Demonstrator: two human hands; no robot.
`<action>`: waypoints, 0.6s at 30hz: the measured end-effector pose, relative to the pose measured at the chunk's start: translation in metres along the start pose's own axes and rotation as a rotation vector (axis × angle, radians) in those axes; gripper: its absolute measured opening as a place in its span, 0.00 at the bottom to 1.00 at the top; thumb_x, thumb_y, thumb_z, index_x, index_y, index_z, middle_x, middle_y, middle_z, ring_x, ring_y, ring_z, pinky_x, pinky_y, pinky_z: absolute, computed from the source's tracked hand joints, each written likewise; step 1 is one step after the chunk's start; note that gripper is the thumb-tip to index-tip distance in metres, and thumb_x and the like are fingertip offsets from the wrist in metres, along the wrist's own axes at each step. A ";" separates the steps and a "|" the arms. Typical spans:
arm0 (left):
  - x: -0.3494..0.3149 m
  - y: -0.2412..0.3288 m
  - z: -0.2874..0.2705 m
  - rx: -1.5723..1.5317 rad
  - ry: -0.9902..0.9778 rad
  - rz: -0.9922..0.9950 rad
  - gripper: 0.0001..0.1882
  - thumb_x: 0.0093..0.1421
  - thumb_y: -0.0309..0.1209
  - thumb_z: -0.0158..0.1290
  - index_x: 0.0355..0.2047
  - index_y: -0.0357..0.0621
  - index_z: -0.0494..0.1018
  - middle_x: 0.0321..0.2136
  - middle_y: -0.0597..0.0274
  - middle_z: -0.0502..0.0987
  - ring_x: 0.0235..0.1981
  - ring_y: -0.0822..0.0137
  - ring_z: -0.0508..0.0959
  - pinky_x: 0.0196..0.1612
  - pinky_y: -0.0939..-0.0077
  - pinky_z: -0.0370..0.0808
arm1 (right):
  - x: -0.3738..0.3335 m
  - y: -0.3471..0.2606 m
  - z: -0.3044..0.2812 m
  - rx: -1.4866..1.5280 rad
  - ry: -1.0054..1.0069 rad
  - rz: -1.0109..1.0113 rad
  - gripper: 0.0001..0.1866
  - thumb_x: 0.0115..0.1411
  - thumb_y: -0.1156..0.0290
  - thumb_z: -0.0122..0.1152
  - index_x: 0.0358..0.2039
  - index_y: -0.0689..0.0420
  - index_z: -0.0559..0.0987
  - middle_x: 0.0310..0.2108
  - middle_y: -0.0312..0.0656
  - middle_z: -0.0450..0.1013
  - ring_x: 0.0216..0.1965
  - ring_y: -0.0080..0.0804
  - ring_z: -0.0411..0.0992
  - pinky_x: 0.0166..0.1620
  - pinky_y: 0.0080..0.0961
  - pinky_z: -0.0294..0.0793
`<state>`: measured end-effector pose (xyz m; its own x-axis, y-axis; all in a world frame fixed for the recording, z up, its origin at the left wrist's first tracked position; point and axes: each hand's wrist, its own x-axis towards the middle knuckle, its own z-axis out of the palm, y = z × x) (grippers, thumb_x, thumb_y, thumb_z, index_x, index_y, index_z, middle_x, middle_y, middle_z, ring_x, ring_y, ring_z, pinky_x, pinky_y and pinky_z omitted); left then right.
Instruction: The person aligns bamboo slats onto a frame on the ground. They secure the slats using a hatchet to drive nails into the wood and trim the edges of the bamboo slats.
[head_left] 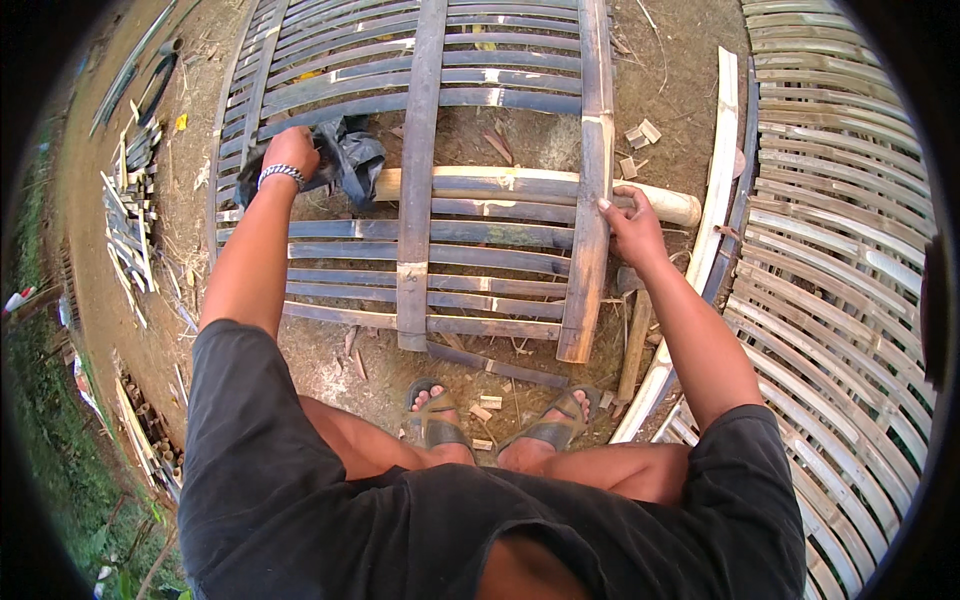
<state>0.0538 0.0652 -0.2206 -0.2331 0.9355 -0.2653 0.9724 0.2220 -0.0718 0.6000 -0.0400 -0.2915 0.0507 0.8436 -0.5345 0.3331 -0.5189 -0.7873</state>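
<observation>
Slatted bamboo panel (pixel 413 240), one, spread over the ground (pixel 205 75) before the person: dark slats crossed by broad rails; probably stiff but springy, awkward rather than fragile, best lifted by its rails. Second slatted panel (pixel 800 240), paler, at the far right. Long split-bamboo strip (pixel 725 130), between the two panels. Heap of split pieces (pixel 130 220), well apart at left. Bamboo pole (pixel 668 204), round, lying crosswise beneath the near panel's rails, its right end jutting past the right rail (pixel 585 250); likely firm, smooth and inclined to roll, with that bare end the handiest grip. Black plastic sheet (pixel 355 165), crumpled, above the slats left of the middle rail — by its look light, limp and slippery, best taken in a bunched handful. Wooden-handled tool (pixel 635 345), near the pole's right end. Left hand (pixel 292 152), clenched on the plastic. Right hand (pixel 637 232), thumb against the right rail's outer edge, fingers partly curled by the pole; whether it grips either cannot be told. Wood chips (pixel 643 133), several, scattered. Chain bracelet (pixel 281 175), left wrist. Labels, brands, writing — none legible.
</observation>
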 end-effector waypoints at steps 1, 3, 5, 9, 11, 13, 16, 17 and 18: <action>-0.008 -0.002 -0.010 -0.031 -0.002 -0.010 0.09 0.56 0.28 0.52 0.32 0.41 0.82 0.37 0.40 0.82 0.44 0.42 0.82 0.48 0.51 0.78 | 0.000 0.000 0.000 -0.015 -0.002 0.004 0.28 0.62 0.58 0.69 0.56 0.59 0.71 0.31 0.41 0.79 0.31 0.25 0.74 0.37 0.27 0.72; -0.026 -0.012 -0.027 -0.133 0.037 0.001 0.06 0.53 0.29 0.57 0.28 0.42 0.81 0.33 0.43 0.83 0.37 0.46 0.83 0.43 0.56 0.78 | -0.002 -0.007 0.002 -0.046 -0.007 0.011 0.28 0.62 0.58 0.69 0.56 0.58 0.71 0.31 0.41 0.79 0.31 0.26 0.75 0.36 0.27 0.73; -0.046 -0.023 -0.044 -0.260 0.022 -0.017 0.06 0.51 0.31 0.61 0.27 0.42 0.81 0.31 0.44 0.83 0.33 0.50 0.84 0.40 0.59 0.78 | 0.002 -0.004 0.002 -0.041 -0.007 -0.016 0.28 0.61 0.57 0.70 0.56 0.57 0.72 0.30 0.41 0.79 0.30 0.26 0.75 0.35 0.28 0.73; -0.084 -0.025 -0.055 -0.816 -0.027 -0.046 0.07 0.50 0.27 0.67 0.24 0.41 0.78 0.21 0.64 0.80 0.22 0.70 0.77 0.27 0.72 0.74 | 0.013 0.012 0.002 -0.068 -0.006 -0.053 0.28 0.60 0.56 0.70 0.55 0.57 0.72 0.30 0.42 0.79 0.30 0.27 0.75 0.35 0.28 0.73; -0.107 -0.010 -0.068 -1.104 -0.158 -0.092 0.07 0.52 0.25 0.67 0.29 0.43 0.79 0.21 0.71 0.77 0.20 0.78 0.73 0.24 0.79 0.70 | 0.012 0.011 0.005 -0.068 0.006 -0.067 0.28 0.60 0.56 0.70 0.55 0.57 0.73 0.30 0.43 0.79 0.30 0.28 0.75 0.36 0.29 0.74; -0.126 0.001 -0.073 -1.268 -0.225 -0.082 0.07 0.58 0.25 0.63 0.37 0.44 0.79 0.25 0.72 0.78 0.24 0.79 0.74 0.27 0.82 0.71 | 0.010 0.008 0.002 -0.099 0.017 -0.060 0.28 0.60 0.55 0.70 0.54 0.56 0.73 0.30 0.44 0.79 0.30 0.29 0.75 0.36 0.29 0.74; -0.160 0.045 -0.079 -1.423 -0.364 -0.114 0.09 0.62 0.26 0.61 0.43 0.46 0.79 0.31 0.73 0.79 0.30 0.79 0.76 0.34 0.81 0.75 | 0.004 0.002 0.004 -0.111 0.003 -0.044 0.28 0.60 0.53 0.70 0.54 0.55 0.74 0.33 0.47 0.80 0.33 0.33 0.78 0.39 0.31 0.75; -0.165 0.063 -0.074 -1.414 -0.370 -0.096 0.10 0.63 0.26 0.61 0.45 0.44 0.80 0.32 0.72 0.80 0.31 0.78 0.77 0.35 0.79 0.76 | 0.015 0.017 0.004 -0.196 0.091 -0.162 0.29 0.59 0.50 0.70 0.54 0.54 0.75 0.37 0.48 0.82 0.39 0.38 0.80 0.45 0.35 0.76; -0.171 0.078 -0.068 -1.431 -0.388 -0.074 0.11 0.63 0.26 0.62 0.46 0.43 0.80 0.33 0.72 0.80 0.32 0.78 0.78 0.36 0.79 0.76 | 0.010 0.013 0.004 -0.184 0.067 -0.123 0.30 0.59 0.49 0.70 0.54 0.54 0.75 0.38 0.48 0.82 0.41 0.40 0.80 0.48 0.36 0.76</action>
<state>0.1701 -0.0585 -0.1159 -0.0448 0.8317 -0.5535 0.0869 0.5552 0.8272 0.6007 -0.0388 -0.3087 0.0597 0.9094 -0.4116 0.5061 -0.3829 -0.7728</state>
